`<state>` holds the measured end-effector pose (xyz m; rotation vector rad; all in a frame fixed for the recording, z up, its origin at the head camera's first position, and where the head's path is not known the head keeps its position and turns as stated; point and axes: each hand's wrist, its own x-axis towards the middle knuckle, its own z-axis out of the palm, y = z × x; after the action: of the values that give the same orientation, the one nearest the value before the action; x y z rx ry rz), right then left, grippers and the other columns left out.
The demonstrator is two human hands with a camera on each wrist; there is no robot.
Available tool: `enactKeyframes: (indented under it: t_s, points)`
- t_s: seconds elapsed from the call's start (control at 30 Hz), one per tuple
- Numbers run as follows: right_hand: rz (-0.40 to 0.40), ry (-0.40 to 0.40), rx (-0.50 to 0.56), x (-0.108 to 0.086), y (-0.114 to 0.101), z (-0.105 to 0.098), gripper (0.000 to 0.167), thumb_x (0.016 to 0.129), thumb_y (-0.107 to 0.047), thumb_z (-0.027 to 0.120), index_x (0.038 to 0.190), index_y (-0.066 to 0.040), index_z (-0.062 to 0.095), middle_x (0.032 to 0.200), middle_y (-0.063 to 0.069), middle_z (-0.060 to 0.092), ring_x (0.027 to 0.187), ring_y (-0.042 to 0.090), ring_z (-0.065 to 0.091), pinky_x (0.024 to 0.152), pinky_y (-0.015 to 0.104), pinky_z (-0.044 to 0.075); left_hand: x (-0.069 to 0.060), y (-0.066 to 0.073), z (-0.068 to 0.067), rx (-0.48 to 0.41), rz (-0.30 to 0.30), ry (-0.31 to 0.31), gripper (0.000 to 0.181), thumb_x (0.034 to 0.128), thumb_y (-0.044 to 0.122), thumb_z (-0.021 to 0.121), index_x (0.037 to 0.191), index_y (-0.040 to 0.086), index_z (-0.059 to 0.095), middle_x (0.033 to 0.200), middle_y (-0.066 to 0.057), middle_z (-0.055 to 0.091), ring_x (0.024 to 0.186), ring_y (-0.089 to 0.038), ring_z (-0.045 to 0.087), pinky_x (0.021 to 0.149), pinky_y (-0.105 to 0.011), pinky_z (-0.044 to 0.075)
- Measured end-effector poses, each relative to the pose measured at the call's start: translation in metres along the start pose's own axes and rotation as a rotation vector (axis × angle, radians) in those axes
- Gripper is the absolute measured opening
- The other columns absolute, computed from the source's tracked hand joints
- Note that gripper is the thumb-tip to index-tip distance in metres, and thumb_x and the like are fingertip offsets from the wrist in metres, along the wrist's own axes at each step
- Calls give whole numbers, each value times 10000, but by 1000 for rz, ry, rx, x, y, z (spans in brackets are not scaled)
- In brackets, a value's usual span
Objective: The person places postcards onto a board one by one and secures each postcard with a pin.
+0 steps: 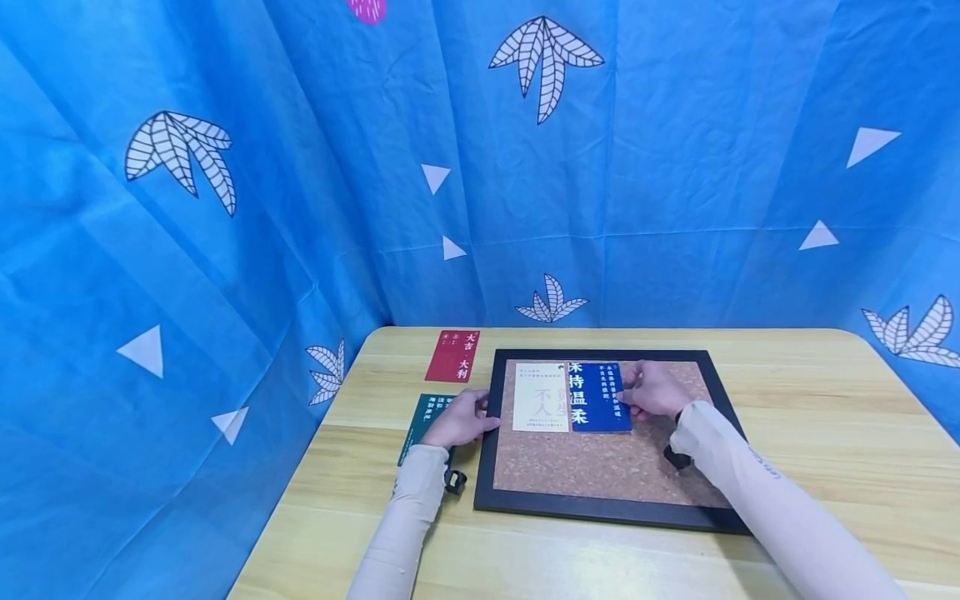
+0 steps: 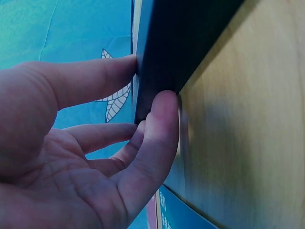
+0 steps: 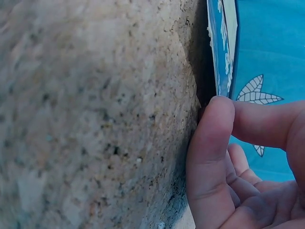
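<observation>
A cork board [image 1: 600, 467] with a black frame lies flat on the table. My left hand [image 1: 463, 417] holds the board's left edge; in the left wrist view the thumb and a finger press against the dark frame [image 2: 162, 52]. On the cork, a cream card [image 1: 528, 400] with printed characters lies at the left. Beside it is a dark blue card [image 1: 600, 412] with white characters. My right hand [image 1: 656, 390] pinches the blue card's right edge between thumb and finger. Its edge [image 3: 224, 57] stands off the cork [image 3: 109, 119] in the right wrist view.
A red card [image 1: 452, 357] lies on the wooden table [image 1: 847, 433] behind and left of the board. Partly under my left hand is a green card [image 1: 422, 425]. A blue patterned curtain [image 1: 675, 192] hangs behind the table and along its left side.
</observation>
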<state>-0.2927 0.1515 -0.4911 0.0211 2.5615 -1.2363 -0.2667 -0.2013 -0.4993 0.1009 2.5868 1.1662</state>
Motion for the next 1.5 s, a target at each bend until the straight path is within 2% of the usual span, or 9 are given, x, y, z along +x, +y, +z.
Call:
enactKeyframes:
  t_s: [0.67,1.2,1.5]
  points:
    - [9,-1,33,-1,1,-1,243,976,-47,669,1087,30,468,778,94,608,614,165,605,539,287,559,2,-2,1,4,-3,1,641,966,187,736,1529,26,474,1268,-165,630,766,-184,644,662,-296,556]
    - [5,-3,14,-3,2,-3,244,952,-28,688,1044,33,470,743,90,598,596,154,609,539,300,587,1,-1,1,16,-5,-3,637,969,190,732,1529,28,473,1190,-137,640,741,-188,635,637,-288,534]
    - [20,-16,-22,-1,-2,-3,232,946,-24,691,1010,13,471,713,79,588,588,154,611,551,302,595,3,-3,0,-10,5,-11,644,968,176,733,1534,24,465,1170,-135,635,705,-192,627,615,-286,525]
